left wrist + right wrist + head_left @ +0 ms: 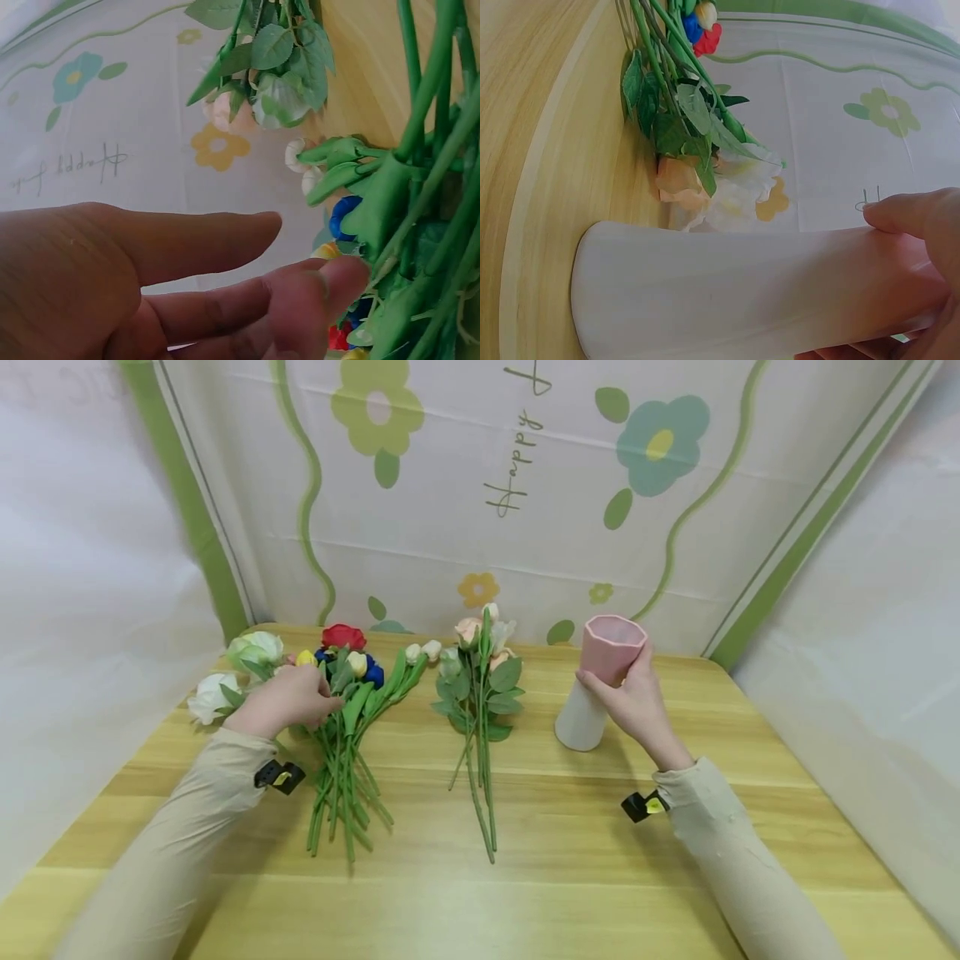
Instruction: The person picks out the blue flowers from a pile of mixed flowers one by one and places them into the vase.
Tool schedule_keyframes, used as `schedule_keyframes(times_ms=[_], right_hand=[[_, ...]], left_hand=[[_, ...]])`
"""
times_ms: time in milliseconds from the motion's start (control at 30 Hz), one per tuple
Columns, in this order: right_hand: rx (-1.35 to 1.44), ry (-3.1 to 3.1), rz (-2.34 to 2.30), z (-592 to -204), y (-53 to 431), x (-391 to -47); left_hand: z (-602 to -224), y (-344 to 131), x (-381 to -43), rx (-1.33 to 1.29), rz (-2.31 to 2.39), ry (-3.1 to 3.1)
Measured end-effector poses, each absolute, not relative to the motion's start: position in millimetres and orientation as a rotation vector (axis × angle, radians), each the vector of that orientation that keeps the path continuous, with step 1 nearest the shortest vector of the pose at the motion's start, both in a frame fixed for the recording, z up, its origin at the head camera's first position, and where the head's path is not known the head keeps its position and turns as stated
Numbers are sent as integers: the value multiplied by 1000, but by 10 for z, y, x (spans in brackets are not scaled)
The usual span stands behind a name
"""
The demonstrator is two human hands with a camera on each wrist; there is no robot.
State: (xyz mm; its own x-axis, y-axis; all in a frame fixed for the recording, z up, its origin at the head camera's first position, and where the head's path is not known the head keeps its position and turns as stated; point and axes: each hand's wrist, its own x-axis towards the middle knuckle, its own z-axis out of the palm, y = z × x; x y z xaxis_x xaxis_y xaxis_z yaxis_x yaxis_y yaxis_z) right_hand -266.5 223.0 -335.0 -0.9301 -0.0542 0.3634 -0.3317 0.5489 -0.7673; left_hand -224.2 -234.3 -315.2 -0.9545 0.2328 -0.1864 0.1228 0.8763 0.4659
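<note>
My right hand (630, 697) grips a vase (583, 718), pink at the top and white below, around its pink upper part. The vase leans slightly, and its white base is at the table. My left hand (288, 697) is over a bunch of artificial flowers (348, 752) with red, blue, yellow and white heads. In the left wrist view its thumb (217, 236) stands apart from the bent fingers, with nothing seen between them. The fingertips are close to the green stems (420, 247); whether they touch is unclear.
A smaller bunch of pale roses (480, 693) lies mid-table between the hands. White and pale green blooms (217, 697) lie at the left edge. A printed cloth (450, 527) stands behind the wooden table (450, 910), with white sheets at both sides.
</note>
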Motion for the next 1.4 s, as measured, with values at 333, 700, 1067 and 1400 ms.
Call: schedule_keyframes(times_ms=[333, 700, 1067, 1400], right_hand=[[309, -2502, 1285, -3326, 2258, -2676], [294, -2509, 1300, -3330, 2256, -2662], [313, -2499, 1312, -3339, 2235, -2665], [315, -2496, 1318, -3357, 2238, -2661]], left_hand=[[-3201, -2322, -2298, 201, 590, 2715], [-3257, -2295, -2309, 189, 517, 2666], [-3364, -2266, -2318, 170, 555, 2671], [-3424, -2238, -2351, 102, 631, 2597]])
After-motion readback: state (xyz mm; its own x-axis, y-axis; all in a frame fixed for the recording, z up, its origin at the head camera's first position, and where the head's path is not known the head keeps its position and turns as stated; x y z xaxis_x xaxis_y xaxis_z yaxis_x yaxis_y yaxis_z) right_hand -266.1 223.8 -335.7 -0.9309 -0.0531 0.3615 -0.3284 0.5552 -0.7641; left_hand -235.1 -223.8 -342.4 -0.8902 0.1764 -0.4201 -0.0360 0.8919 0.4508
